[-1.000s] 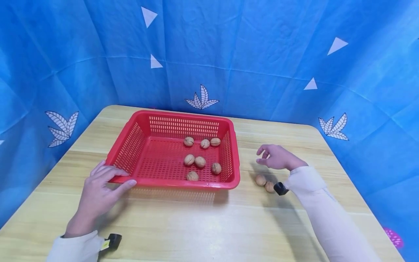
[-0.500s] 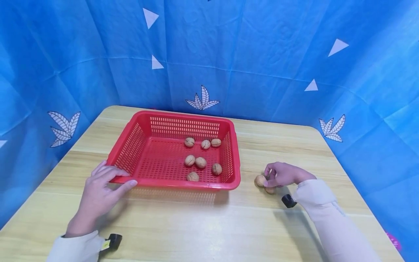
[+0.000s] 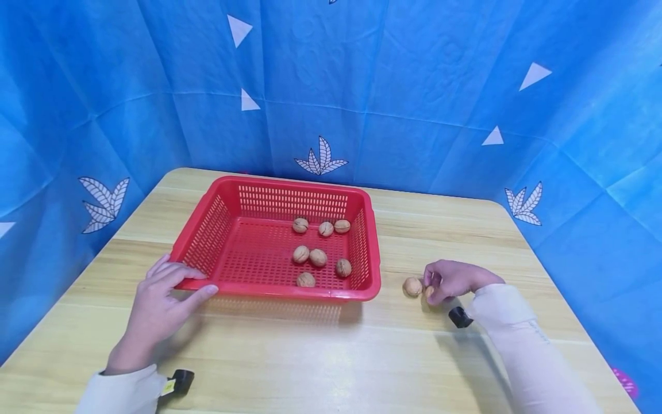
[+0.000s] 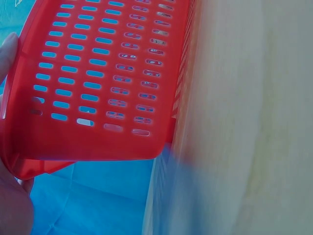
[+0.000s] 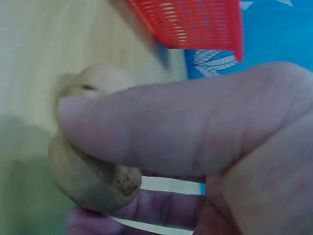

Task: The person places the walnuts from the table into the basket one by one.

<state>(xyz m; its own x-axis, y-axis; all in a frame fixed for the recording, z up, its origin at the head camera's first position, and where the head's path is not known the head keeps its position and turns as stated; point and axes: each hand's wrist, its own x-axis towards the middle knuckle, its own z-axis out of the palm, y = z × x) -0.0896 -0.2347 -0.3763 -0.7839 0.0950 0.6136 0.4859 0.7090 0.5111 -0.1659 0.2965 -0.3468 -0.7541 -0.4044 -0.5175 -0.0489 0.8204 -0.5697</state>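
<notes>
A red plastic basket (image 3: 276, 292) stands on the table with several walnuts (image 3: 318, 257) in its right half. At its near left corner my left hand (image 3: 157, 307) grips the rim, fingers over the edge and thumb along the front. To the right of the basket, my right hand (image 3: 452, 280) pinches a walnut (image 5: 93, 176) between thumb and fingers, low over the table. The thumb hides part of that walnut in the right wrist view. Just left of this hand lies another walnut (image 3: 412, 287) on the wood.
The light wooden table (image 3: 310, 356) runs back to a blue curtain (image 3: 414, 69) printed with white leaves and triangles. The basket's right wall (image 3: 369, 247) rises between the loose walnuts and those inside.
My right hand has come down and toward me onto the two loose walnuts and taken hold of the nearer one. My left hand has stayed on the basket rim.
</notes>
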